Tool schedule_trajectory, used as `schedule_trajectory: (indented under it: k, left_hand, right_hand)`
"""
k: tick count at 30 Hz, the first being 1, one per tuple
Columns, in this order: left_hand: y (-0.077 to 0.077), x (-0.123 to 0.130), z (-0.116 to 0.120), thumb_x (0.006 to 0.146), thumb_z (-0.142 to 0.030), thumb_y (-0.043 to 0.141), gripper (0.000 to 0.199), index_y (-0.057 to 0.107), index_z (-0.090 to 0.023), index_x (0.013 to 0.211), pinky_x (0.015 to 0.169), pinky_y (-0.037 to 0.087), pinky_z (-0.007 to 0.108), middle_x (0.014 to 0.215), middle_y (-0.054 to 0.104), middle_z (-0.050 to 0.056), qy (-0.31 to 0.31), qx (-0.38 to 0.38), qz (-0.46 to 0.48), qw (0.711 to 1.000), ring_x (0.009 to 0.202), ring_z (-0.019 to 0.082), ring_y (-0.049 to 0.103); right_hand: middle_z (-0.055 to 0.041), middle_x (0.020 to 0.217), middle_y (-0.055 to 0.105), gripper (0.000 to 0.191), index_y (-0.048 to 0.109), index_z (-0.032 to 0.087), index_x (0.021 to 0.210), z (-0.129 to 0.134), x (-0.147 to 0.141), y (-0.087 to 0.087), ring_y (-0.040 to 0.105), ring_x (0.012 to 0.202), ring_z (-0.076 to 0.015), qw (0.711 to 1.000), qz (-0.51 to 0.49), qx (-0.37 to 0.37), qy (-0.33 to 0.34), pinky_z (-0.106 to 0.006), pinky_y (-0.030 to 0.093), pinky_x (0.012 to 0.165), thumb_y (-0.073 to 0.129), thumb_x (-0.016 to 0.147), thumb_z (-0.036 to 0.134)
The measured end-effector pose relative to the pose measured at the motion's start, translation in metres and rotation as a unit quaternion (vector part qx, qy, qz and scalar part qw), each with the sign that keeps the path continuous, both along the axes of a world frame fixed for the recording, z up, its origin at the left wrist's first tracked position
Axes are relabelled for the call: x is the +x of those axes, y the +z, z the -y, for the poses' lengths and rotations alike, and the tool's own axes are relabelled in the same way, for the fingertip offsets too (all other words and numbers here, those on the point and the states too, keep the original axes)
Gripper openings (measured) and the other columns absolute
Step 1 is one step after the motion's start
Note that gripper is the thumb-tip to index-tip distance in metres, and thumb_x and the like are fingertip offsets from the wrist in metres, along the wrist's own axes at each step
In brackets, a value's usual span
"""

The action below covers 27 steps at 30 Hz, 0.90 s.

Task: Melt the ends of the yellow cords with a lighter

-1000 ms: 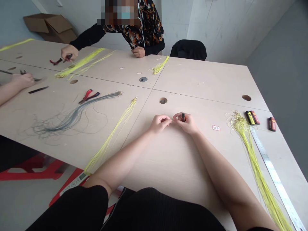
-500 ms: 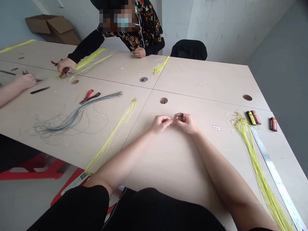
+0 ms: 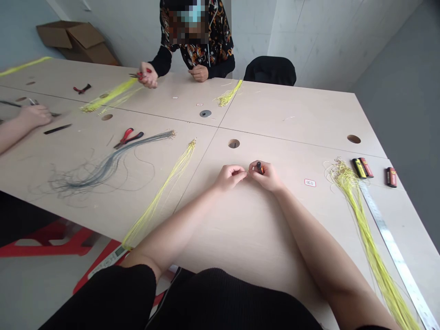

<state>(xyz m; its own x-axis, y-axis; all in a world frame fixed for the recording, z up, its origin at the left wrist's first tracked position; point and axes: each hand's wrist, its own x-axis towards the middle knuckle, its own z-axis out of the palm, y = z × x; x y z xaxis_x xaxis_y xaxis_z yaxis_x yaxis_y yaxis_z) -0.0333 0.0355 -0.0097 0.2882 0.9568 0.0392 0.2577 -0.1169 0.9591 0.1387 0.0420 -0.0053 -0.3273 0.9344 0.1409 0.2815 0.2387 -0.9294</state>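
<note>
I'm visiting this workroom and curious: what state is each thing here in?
Left hand: fingers pinched together, close to the right hand
Right hand: shut around a small dark cylinder
Red-handled pliers: lying unheld on the table
Grey wire bundle: loose, fanned out at one end
Yellow wire bundle: spread loosely beside a steel ruler
Cardboard box: flaps open

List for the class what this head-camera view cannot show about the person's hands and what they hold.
Head view:
Small dark item in the right hand: partly hidden by the fingers, too small to identify.
Anything pinched by the left hand: hidden by its fingers.
Yellow strand bundle: cut off by the bottom edge.
Small table label: print too small to read.
</note>
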Motion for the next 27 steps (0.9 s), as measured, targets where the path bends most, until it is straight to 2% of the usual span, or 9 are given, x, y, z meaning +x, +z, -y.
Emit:
schedule_trajectory:
  k: [27]
  left_hand:
    - [0.0033, 0.0019, 0.0008, 0.072, -0.039, 0.055, 0.028, 0.054, -0.015, 0.057, 0.052, 0.032, 0.023, 0.055, 0.049, -0.002, -0.008, -0.006, -0.006, 1.000, 0.055, 0.009, 0.042]
  right_hand:
    - [0.0045, 0.057, 0.043, 0.006, 0.055, 0.018, 0.070, -0.0010, -0.0009, 0.0009, 0.034, 0.054, -0.0094, 1.000, 0.004, 0.000, 0.004, -0.026, 0.027, 0.054, 0.050, 0.071, 0.022]
